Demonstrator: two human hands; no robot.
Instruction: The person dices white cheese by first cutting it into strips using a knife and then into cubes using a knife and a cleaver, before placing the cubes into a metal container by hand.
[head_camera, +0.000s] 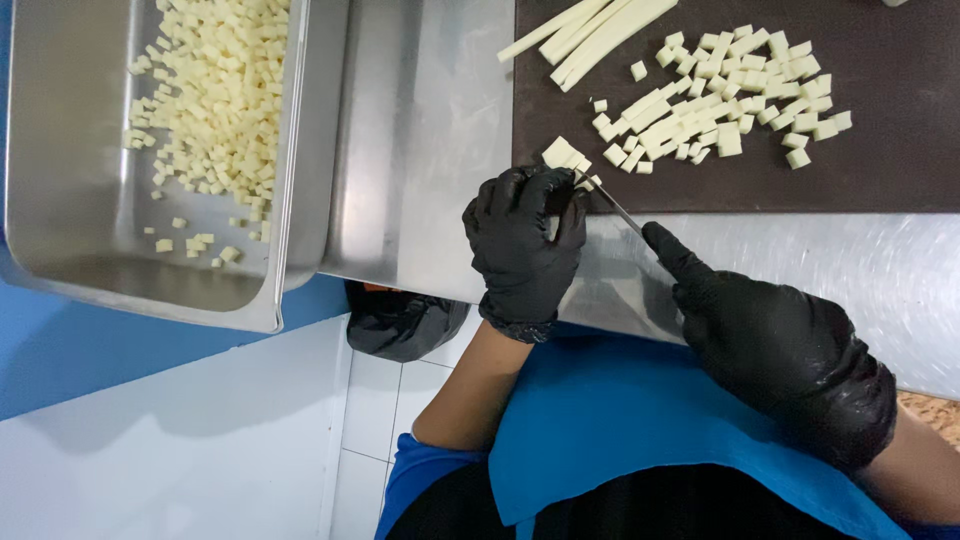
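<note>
The left hand (522, 250), in a black glove, is curled narrow, its fingertips pressed down on a small bundle of pale cheese sticks (566, 157) at the near left corner of the dark cutting board (880, 170). The right hand (785, 350), also gloved in black, is closed around the handle of a knife (615, 208), the forefinger stretched along the spine. The thin blade runs from that hand up and to the left, and its tip meets the bundle just right of the left fingertips.

The bundle lies directly under and just beyond the left hand, touching it, so the left hand is the nearer one; the right hand stays well back toward the body, reaching the cheese only through the blade. The exposed end of the sticks points away from the body and a little left, and the blade crosses it at an angle.

Further right on the board sits a loose heap of cut cubes (725, 95), and at the far edge several long uncut strips (590, 30) lie slanted. The board rests on a steel counter (430, 150). To the left, a deep steel pan (70, 200) holds many more cubes, well apart from both hands
</note>
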